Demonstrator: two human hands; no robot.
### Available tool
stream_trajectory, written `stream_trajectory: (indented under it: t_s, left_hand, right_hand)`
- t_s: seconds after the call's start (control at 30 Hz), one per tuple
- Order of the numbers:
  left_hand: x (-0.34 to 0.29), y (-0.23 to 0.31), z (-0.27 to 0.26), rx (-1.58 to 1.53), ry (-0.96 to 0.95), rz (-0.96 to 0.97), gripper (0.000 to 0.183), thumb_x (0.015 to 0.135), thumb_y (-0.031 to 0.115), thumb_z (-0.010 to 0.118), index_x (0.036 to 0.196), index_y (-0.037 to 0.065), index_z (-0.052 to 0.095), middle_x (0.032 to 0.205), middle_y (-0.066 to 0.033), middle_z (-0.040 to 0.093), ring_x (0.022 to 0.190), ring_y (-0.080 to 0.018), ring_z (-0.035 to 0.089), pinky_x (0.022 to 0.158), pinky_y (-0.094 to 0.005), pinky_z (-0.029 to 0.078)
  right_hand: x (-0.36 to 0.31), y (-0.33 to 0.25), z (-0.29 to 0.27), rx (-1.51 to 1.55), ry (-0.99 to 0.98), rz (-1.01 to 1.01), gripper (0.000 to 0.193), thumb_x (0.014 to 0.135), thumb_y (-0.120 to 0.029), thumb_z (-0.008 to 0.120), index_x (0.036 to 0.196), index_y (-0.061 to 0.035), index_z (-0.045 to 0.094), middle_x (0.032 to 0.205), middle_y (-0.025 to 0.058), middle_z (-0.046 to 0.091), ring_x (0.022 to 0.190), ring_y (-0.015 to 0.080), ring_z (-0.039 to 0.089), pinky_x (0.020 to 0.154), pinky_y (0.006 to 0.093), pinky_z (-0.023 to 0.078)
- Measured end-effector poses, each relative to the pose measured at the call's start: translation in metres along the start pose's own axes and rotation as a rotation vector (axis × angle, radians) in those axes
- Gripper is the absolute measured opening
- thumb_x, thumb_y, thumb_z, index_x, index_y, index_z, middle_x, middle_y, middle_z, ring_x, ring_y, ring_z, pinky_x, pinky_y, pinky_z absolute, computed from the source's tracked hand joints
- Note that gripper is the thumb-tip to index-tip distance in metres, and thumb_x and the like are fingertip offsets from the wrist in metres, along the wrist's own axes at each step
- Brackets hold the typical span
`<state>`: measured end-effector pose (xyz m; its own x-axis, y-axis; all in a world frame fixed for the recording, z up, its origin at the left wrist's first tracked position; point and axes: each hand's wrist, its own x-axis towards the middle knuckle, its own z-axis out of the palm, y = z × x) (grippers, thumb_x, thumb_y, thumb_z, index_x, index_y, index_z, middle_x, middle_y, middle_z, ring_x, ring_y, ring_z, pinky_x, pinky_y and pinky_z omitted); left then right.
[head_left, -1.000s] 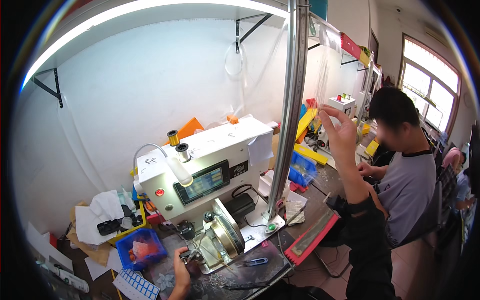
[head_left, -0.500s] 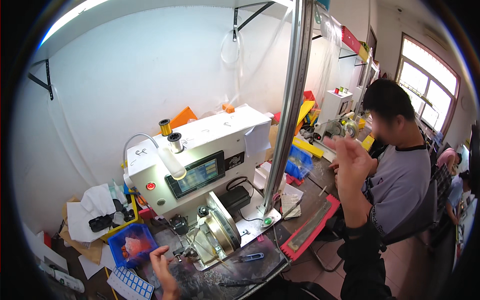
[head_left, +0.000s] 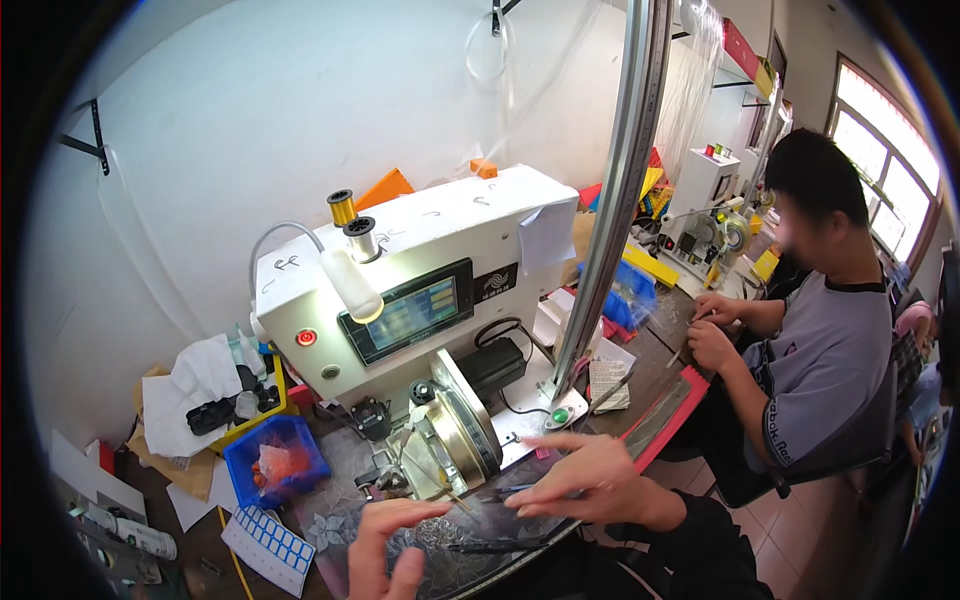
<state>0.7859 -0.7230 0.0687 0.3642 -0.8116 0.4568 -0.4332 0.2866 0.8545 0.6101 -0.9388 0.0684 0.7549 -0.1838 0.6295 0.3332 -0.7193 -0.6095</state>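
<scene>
My left hand (head_left: 385, 550) is low in front of the winding machine, its index finger stretched to the right and its thumb apart, with nothing visible in it. My right hand (head_left: 590, 485) reaches in from the right over the bench, fingers extended and nothing plainly held. Its fingertips overlap a blue-handled cutting tool (head_left: 505, 491), partly hidden. Beyond both hands stands the machine's round metal drum (head_left: 462, 440), with a small metal clamp (head_left: 382, 480) at its left. Between the hands lies a scatter of small shiny wire bits (head_left: 430, 533), beside a dark slim tool (head_left: 490, 547).
The white machine housing (head_left: 470, 215) carries a screen (head_left: 415, 308), a lamp (head_left: 350, 285) and two wire spools (head_left: 361, 238). A blue bin (head_left: 232, 460) stands left, and a metal post (head_left: 625, 170) rises at right. A co-worker (head_left: 830, 310) sits at the right, hands together.
My right hand has come down from raised in front of the co-worker to the bench front. My left hand has moved right and nearer me. The view has shifted slightly.
</scene>
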Motion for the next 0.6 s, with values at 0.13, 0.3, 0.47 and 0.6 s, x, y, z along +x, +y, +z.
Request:
stream_trajectory:
  t_s: [0.13,0.3,0.47,0.6]
  left_hand:
    - [0.012,0.019,0.016,0.012,-0.249,0.005,0.044,0.1,0.024,0.05,0.133,-0.005,0.049,0.136,-0.0196,0.06,0.119,-0.027,0.053,0.096,-0.037,0.044]
    - [0.009,0.04,0.02,-0.495,-0.389,-0.277,0.018,0.108,0.015,0.048,0.113,-0.001,0.055,0.083,-0.0055,0.056,0.072,-0.0089,0.05,0.062,-0.0243,0.034]
    - [-0.018,0.025,-0.009,-0.794,-0.187,-0.516,0.019,0.11,0.02,0.046,0.101,0.004,0.051,0.069,0.0006,0.044,0.058,-0.0068,0.032,0.054,-0.0243,0.027]
    - [-0.04,-0.016,-0.029,-0.486,-0.392,-0.751,0.019,0.109,0.021,0.049,0.107,0.004,0.056,0.067,0.0042,0.042,0.055,-0.0063,0.035,0.052,-0.0234,0.029]
  right_hand:
    - [-0.012,0.01,0.037,0.16,-0.077,-0.055,0.016,0.082,-0.012,0.083,0.097,-0.0089,0.077,0.083,0.0076,0.074,0.073,0.0234,0.073,0.075,0.0335,0.062]
    - [-0.042,0.025,0.079,0.29,-0.341,-0.062,0.013,0.09,-0.019,0.074,0.097,-0.0076,0.074,0.077,0.0087,0.069,0.066,0.0277,0.068,0.058,0.0386,0.052]
    - [-0.026,0.002,0.083,0.288,-0.345,-0.052,0.015,0.092,-0.021,0.072,0.093,-0.0059,0.073,0.077,0.0095,0.069,0.068,0.0292,0.068,0.061,0.0382,0.052]
    - [-0.022,-0.007,0.075,0.394,-0.395,-0.151,0.021,0.094,-0.025,0.07,0.1,-0.004,0.071,0.095,0.0105,0.072,0.088,0.0279,0.071,0.076,0.0378,0.056]
